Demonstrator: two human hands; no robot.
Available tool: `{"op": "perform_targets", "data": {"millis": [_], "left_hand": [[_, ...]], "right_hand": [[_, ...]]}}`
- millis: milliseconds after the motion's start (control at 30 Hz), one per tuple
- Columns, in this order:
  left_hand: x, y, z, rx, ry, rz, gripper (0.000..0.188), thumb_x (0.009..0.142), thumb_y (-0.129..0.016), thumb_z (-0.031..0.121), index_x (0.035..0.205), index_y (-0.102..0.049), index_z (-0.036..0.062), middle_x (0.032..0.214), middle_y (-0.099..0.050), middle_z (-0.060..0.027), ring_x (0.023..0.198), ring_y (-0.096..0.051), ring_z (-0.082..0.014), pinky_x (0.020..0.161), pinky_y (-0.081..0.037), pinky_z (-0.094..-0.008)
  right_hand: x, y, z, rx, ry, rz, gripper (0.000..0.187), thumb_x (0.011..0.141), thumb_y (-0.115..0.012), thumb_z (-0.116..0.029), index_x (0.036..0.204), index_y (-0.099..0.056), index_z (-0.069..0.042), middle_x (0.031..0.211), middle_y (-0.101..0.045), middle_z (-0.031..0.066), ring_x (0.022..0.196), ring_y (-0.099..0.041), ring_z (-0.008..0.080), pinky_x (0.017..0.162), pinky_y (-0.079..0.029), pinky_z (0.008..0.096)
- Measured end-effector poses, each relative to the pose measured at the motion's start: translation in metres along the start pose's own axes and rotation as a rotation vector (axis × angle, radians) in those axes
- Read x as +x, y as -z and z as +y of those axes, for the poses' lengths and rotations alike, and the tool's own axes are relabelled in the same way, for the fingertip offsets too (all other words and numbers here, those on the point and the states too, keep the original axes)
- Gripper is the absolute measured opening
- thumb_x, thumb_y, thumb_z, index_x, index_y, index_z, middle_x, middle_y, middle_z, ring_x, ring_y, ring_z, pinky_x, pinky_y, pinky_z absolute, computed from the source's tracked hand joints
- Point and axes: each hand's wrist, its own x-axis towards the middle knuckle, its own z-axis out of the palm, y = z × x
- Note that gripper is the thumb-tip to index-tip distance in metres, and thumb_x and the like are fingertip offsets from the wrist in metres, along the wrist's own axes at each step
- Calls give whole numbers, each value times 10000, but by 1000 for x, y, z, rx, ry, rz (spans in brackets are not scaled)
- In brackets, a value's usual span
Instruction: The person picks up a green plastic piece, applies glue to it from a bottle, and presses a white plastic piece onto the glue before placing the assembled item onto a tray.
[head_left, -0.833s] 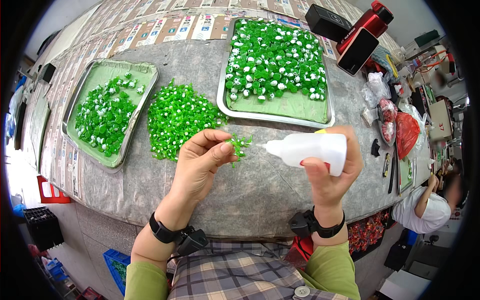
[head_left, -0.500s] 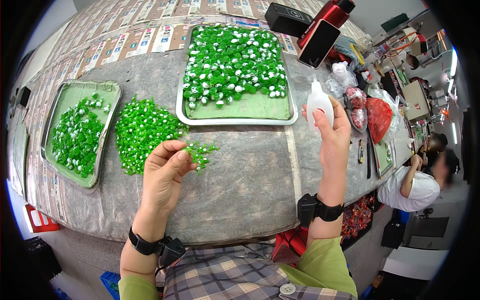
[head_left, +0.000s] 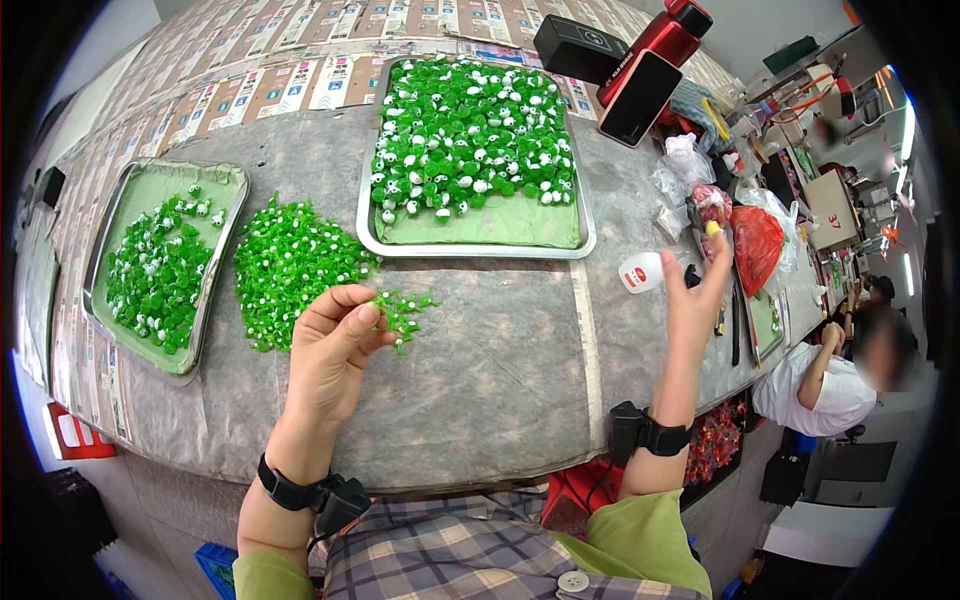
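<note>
My left hand [head_left: 338,335] is pinched, thumb against forefinger, over a few loose green plastic pieces [head_left: 402,315]. Whatever sits between its fingertips is too small or hidden. Beside it lies a heap of green pieces with white dots [head_left: 295,265]. My right hand [head_left: 695,290] is raised at the table's right side, its thumb and forefinger spread apart. A small yellow thing [head_left: 712,228] shows at the forefinger's tip; whether they touch I cannot tell. Left of that hand, a white squeeze bottle [head_left: 641,271] with a red mark lies tipped on the cloth.
A metal tray [head_left: 475,250] of green-and-white eyed pieces stands ahead, a smaller tray [head_left: 232,205] at left. Back right are a black box [head_left: 578,48], red flask [head_left: 655,40] and phone [head_left: 640,97]. Plastic bags [head_left: 758,240] crowd the right edge. Another person [head_left: 808,385] sits beyond.
My right hand has let go of the white bottle, which now lies on the table, and has moved right with its fingers spread. The left hand keeps its pinch in nearly the same place.
</note>
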Motion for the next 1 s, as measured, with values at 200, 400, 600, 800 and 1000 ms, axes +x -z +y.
{"op": "perform_targets", "data": {"millis": [200,400,600,800,1000], "left_hand": [[-1,5,0,-7,12,-10,114,752,-576,84,851,-539,40,720,-554,-26,655,-536,-106,612,-477,-260],[-1,2,2,-10,38,-15,108,757,-572,85,852,-545,41,728,-558,-18,655,-537,-101,618,-476,-258],[-2,1,3,8,56,-32,96,761,-564,96,843,-528,61,733,-556,-19,647,-542,-97,596,-480,-239],[-3,3,5,-30,60,-58,124,759,-572,95,866,-542,40,750,-567,-30,664,-551,-118,632,-478,-263],[-4,3,0,-45,110,-161,139,756,-580,115,869,-540,46,789,-579,-49,738,-573,-139,650,-482,-268]], "right_hand": [[15,-35,-98,324,114,-505,125,684,-609,-69,790,-573,-14,719,-569,73,686,-546,161,590,-414,239],[9,-117,-102,167,334,-705,108,658,-591,-78,754,-562,-38,707,-562,82,694,-542,225,592,-428,305],[2,-135,-98,-81,585,-655,172,658,-591,-88,812,-528,-45,705,-524,81,719,-515,254,634,-410,352],[4,-84,-133,519,97,-860,155,716,-573,-22,861,-522,-5,833,-587,56,754,-564,104,674,-430,207],[-39,-69,-136,1073,-304,-1078,237,757,-541,-7,990,-522,30,890,-578,76,819,-556,130,735,-437,223]]}}
